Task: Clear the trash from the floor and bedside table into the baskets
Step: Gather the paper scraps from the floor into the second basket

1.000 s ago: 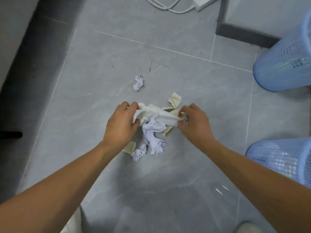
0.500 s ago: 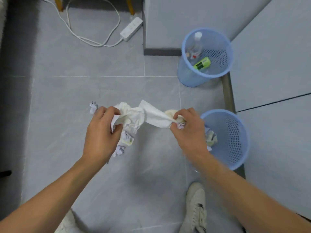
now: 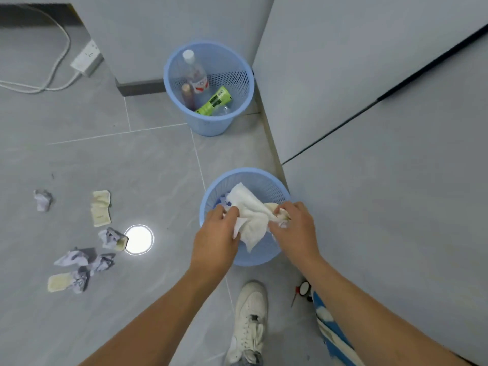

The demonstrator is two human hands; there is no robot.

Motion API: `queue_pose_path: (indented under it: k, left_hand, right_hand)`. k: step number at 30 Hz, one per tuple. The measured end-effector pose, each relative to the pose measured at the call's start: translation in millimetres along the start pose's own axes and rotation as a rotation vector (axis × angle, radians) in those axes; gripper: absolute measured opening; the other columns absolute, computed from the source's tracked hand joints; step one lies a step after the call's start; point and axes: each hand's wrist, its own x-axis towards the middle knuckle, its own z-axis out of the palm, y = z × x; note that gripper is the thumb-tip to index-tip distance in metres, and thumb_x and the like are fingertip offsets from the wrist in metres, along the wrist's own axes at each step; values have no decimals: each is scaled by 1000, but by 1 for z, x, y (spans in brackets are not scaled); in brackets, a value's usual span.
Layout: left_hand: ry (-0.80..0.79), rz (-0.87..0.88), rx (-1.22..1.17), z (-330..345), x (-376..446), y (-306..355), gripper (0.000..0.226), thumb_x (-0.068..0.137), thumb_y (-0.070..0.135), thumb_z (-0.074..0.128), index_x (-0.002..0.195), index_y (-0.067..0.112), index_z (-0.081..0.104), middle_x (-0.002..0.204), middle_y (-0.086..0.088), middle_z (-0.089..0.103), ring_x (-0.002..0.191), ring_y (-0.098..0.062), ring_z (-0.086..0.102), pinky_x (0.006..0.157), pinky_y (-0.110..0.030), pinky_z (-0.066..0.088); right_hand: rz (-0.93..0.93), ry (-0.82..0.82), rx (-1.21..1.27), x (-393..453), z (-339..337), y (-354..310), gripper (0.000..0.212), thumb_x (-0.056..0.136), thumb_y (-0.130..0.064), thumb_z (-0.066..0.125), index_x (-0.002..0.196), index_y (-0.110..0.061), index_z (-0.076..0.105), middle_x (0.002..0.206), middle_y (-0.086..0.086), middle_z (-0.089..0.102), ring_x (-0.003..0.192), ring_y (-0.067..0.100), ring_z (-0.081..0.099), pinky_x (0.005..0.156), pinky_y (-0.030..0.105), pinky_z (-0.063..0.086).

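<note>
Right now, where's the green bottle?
Head view, upper centre: the green bottle lies in the far blue basket, beside a clear bottle.

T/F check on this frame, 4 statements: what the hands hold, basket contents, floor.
1. Both hands, left hand and right hand, grip the white tissue wad over the near basket. True.
2. The far basket is empty. False: it holds bottles, including a clear plastic bottle and a green-labelled bottle.
3. Crumpled paper lies on the floor. True.
4. The power strip sits inside a basket. False: it lies on the floor.
</note>
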Motion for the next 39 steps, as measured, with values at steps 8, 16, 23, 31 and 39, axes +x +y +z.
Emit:
queue_pose_path:
  k: [8, 16, 23, 31, 39]
  left_hand:
    - [-31, 81, 157, 17, 2, -7, 85, 77, 42, 75, 152, 26, 38, 150, -13, 43, 137, -37, 42, 102, -52, 48]
    - [108, 3, 114, -68, -32, -68, 58, 88, 50, 53, 141, 27, 50, 130, 0, 55, 117, -25, 55, 84, -42, 51]
    - [140, -271, 178, -100, -110, -268, 53, 83, 37, 68, 134, 24, 56, 122, -4, 61, 111, -31, 59, 78, -43, 53]
    - [54, -616, 108, -27, -185, -440, 82, 85, 59, 65, 154, 34, 28, 146, -7, 38, 129, -32, 43, 90, -45, 50]
    - [208, -334, 217, 12, -123, -476, 117, 66, 88, 63, 159, 48, 5, 169, -14, 3, 155, -44, 8, 118, -63, 24]
  right_hand:
    - [-128, -93, -108, 1, 12, -7, 35, 95, -34, 58, 128, -24, 60, 127, 0, 58, 116, 22, 56, 92, 42, 52]
    - [-356, -53, -183, -9, 53, -109, 18, 93, -21, 55, 110, -20, 60, 108, 0, 58, 100, 21, 55, 81, 42, 51]
    - [-500, -287, -267, -48, 232, -181, 34, 85, -22, 63, 118, -24, 57, 115, 1, 52, 106, 28, 57, 84, 44, 53]
    - [-513, -531, -504, -79, 409, -156, 72, 78, -37, 78, 140, -33, 41, 143, 1, 29, 128, 31, 37, 78, 41, 53]
    - [-708, -570, -763, 31, 442, -190, 145, 48, -63, 92, 157, -45, -1, 167, 4, -19, 152, 43, -18, 113, 68, 31]
